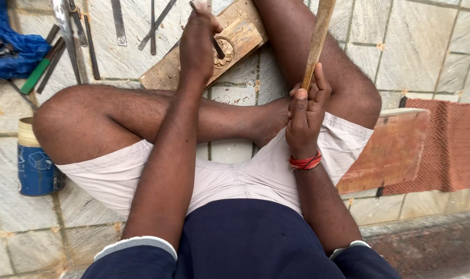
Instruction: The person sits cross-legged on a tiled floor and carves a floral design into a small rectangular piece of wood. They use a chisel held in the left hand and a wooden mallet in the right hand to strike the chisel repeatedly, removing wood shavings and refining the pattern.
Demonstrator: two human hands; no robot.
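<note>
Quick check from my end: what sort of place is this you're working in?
Probably a small woodcarving workspace on a tiled floor. The left hand holds a chisel on a carved wooden block, the right hand grips a wooden stick, and metal chisels lie nearby.

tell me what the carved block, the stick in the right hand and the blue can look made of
Carved block: bare pale wood, grain and a cut rosette showing. Stick in the right hand: unfinished tan wood, likely a mallet handle. Blue can: probably painted metal, glossy. Left hand holds a dark chisel, seemingly steel.
</note>
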